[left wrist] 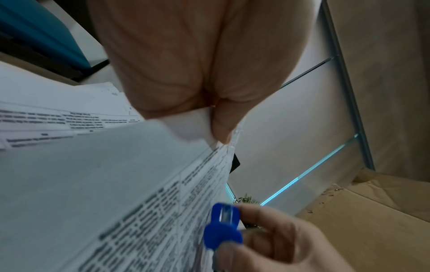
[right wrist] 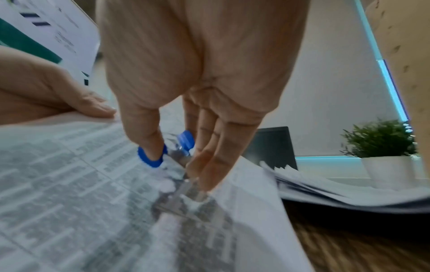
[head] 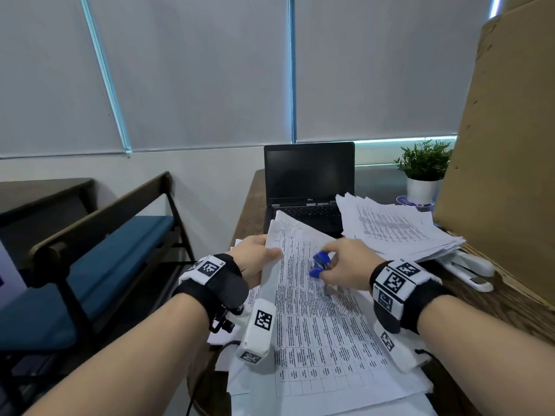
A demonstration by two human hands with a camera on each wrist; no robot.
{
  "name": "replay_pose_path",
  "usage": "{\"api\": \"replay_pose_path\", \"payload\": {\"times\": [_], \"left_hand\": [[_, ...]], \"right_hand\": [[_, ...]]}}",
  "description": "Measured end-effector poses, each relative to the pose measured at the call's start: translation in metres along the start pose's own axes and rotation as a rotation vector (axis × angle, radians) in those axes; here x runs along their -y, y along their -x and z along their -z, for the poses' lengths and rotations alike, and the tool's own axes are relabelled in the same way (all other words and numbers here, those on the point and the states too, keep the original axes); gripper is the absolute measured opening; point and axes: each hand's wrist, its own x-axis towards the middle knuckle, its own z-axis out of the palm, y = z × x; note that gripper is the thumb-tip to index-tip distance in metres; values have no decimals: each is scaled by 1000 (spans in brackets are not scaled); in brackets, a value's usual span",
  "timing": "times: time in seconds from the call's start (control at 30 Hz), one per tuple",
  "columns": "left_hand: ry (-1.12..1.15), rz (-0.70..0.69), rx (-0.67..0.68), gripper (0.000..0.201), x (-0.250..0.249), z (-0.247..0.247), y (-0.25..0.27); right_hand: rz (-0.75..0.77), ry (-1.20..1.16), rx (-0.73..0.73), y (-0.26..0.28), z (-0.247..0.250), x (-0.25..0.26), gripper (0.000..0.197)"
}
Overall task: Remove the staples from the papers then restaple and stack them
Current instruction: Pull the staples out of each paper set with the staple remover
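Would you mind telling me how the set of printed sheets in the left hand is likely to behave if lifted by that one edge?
The printed sheets will probably flop: they already bow where the left hand pinches their edge. They look light, being only a few thin pages. Loose pages might fan or slide apart, since the right hand holds the blue staple remover.

Left hand (left wrist: 197, 60) pinches papers (left wrist: 93, 174); right hand (left wrist: 279, 244) holds blue staple remover (left wrist: 223, 233).
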Motion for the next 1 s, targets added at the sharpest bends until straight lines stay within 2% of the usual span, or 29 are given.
{"api": "replay_pose_path", "payload": {"times": [0.27, 0.53, 1.0], "left_hand": [[149, -28, 36, 33, -13, -8, 14], [224, -13, 61, 38, -24, -17, 28], [234, -23, 79, 38, -30, -23, 35]], "right_hand": [[188, 116, -269, 4, 11, 46, 22], [288, 235, -279, 11, 17, 59, 27], [313, 225, -326, 16, 18, 62, 21]]}}
